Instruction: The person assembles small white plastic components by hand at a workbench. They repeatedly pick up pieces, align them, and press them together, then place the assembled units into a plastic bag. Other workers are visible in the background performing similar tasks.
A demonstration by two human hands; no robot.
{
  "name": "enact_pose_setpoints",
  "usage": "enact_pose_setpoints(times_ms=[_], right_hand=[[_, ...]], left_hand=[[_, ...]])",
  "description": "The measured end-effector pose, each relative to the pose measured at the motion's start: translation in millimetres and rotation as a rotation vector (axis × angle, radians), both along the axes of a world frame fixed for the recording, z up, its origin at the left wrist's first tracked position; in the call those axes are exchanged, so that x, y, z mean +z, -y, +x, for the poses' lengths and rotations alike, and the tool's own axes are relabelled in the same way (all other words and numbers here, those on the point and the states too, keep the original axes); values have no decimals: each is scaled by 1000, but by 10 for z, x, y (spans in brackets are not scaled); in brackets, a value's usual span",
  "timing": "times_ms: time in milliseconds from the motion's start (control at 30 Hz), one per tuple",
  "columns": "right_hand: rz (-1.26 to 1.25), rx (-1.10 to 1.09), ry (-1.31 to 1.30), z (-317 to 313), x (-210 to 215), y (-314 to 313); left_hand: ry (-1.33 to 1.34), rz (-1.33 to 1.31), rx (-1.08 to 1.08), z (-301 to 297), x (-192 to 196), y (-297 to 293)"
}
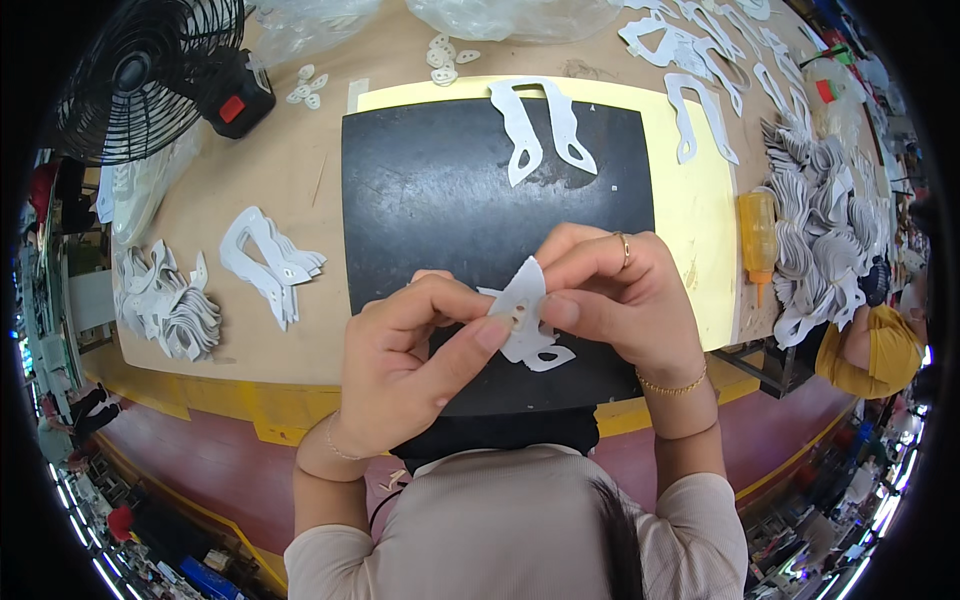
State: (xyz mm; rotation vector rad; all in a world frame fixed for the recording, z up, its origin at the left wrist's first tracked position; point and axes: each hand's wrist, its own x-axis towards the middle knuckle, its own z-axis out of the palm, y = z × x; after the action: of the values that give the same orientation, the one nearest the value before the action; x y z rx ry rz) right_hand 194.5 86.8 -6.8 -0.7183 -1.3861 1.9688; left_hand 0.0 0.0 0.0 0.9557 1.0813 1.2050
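Both hands pinch one thin white cut-out piece [524, 318] with small holes, held just above the black mat [440, 190]. My left hand [405, 360] grips its left edge between thumb and forefinger. My right hand [612, 295], with a ring and a chain bracelet, folds its upper part over from the right. Two long white cut-outs [540, 125] lie at the mat's far edge.
A yellow board [695, 200] lies under the mat. White cut-outs sit in stacks at left [170, 300], [268, 262] and right [820, 230]. An orange glue bottle [758, 235] lies at right. A black fan [140, 70] stands far left. Another person's yellow sleeve [880, 350] shows at right.
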Motion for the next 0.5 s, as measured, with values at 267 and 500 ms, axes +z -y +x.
enact_pose_setpoints(times_ms=[267, 500], right_hand=[[47, 4, 6, 22, 29, 2], [41, 4, 3, 24, 32, 0]], left_hand=[[-74, 46, 36, 65, -6, 30], [-83, 21, 32, 90, -20, 46]])
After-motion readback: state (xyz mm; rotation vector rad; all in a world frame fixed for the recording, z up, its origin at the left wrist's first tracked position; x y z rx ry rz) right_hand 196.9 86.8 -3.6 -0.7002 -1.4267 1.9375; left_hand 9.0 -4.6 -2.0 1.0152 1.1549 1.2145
